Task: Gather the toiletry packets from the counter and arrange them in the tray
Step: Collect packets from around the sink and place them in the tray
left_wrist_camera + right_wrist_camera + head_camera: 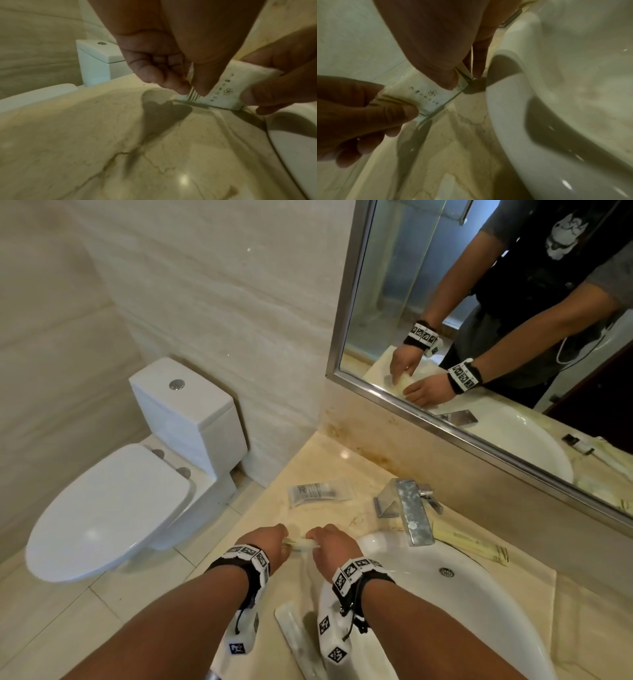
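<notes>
Both hands hold a small stack of cream toiletry packets between them, just left of the basin. My left hand pinches its left end and my right hand pinches its right end. The left wrist view has the printed packets standing on edge, their lower edge on the counter. In the right wrist view my thumb and fingers clamp the packets. A clear plastic packet lies farther back on the counter. A white tray sits at the front edge, partly hidden by my right wrist.
A chrome faucet stands behind the white basin. Long yellow packets lie to the right of the faucet. A toilet stands left of the marble counter. A mirror runs along the back wall.
</notes>
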Tool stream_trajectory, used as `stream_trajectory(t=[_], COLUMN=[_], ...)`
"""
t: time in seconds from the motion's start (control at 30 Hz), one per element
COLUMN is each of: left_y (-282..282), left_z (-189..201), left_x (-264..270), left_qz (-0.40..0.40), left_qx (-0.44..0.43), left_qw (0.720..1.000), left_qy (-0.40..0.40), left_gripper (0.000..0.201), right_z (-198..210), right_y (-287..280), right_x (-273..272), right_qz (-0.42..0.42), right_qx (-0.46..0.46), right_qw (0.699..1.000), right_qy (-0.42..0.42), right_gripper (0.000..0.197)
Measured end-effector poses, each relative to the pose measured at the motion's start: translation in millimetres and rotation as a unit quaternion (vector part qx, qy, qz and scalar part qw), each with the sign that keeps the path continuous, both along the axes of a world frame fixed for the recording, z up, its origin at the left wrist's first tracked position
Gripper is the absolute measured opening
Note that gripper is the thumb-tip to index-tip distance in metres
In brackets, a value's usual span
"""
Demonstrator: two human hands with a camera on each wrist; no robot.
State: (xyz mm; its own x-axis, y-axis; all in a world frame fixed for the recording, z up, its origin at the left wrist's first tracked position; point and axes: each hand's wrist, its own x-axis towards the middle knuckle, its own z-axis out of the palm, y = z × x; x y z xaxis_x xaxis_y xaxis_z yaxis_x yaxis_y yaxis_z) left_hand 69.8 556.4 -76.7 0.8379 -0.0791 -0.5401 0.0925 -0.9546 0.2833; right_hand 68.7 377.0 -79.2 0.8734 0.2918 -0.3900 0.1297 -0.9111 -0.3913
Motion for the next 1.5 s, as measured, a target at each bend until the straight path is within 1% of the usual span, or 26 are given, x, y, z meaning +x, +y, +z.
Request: stream_trajectory(t=[0.1,0.17,0.23,0.37,0.5,0.6,0.73,0.8,0.87,0.93,1.0,1.07,1.1,1.23,1.27,1.3,1.4,1.5], left_y=[-6,-7,-5,-1,-2,-4,0,-2,-9,-22,-41,-55,-66,-108,-118,-128,-158,-189], left_z=[3,3,1,-6,-3,6,29,39,48,60,76,84,88,101,105,108,110,112], left_x=[0,0,1,-4,-6,-4,0,3,5,5,3,1,-2,-15,-19,-23,-34,-46], left_qz=[-0.031,-0.044,-0.057,-0.092,-0.096,-0.089,-0.059,-0.049,-0.024,0.007,0.012,0.011,0.005,0.015,0.006,-0.008,-0.071,-0.143], left_qx=[0.005,0.006,0.014,0.030,0.027,0.020,-0.013,-0.043,-0.093,-0.147,-0.182,-0.207,-0.218,-0.267,-0.266,-0.267,-0.240,-0.190], left_qw=[0.999,0.999,0.998,0.995,0.995,0.995,0.998,0.997,0.995,0.989,0.983,0.978,0.976,0.964,0.964,0.964,0.968,0.971], left_qy=[-0.010,-0.009,-0.022,-0.031,-0.031,-0.028,-0.020,-0.033,-0.030,-0.019,-0.009,-0.003,-0.001,0.005,0.006,0.010,0.031,0.037], left_gripper=[0.032,0.034,0.034,0.033,0.032,0.030,0.028,0.026,0.025,0.021,0.010,0.004,0.009,0.042,0.047,0.048,0.038,0.029], right_z=[0,1,2,0,0,6,25,36,45,52,62,72,77,90,93,95,99,98], right_y=[5,9,12,9,9,8,5,-2,-13,-24,-38,-45,-54,-88,-97,-105,-132,-160], right_x=[-3,-5,-5,-7,-10,-9,-12,-15,-18,-22,-29,-32,-37,-58,-64,-69,-88,-111], right_qz=[-0.008,-0.003,0.007,-0.001,0.012,0.000,-0.045,-0.092,-0.177,-0.253,-0.290,-0.291,-0.297,-0.325,-0.335,-0.345,-0.367,-0.404], right_qx=[0.004,-0.002,-0.009,-0.023,-0.030,-0.025,0.021,0.051,0.112,0.184,0.231,0.245,0.247,0.249,0.254,0.257,0.252,0.240], right_qw=[1.000,1.000,0.999,0.999,0.999,1.000,0.999,0.994,0.978,0.949,0.928,0.924,0.922,0.912,0.907,0.903,0.895,0.883], right_qy=[-0.025,-0.018,-0.032,-0.023,-0.012,-0.013,-0.012,0.002,0.023,0.037,0.034,0.025,0.018,-0.003,-0.007,-0.011,-0.025,-0.027], right_gripper=[0.040,0.038,0.036,0.042,0.044,0.044,0.039,0.033,0.032,0.036,0.040,0.041,0.040,0.040,0.041,0.042,0.043,0.043])
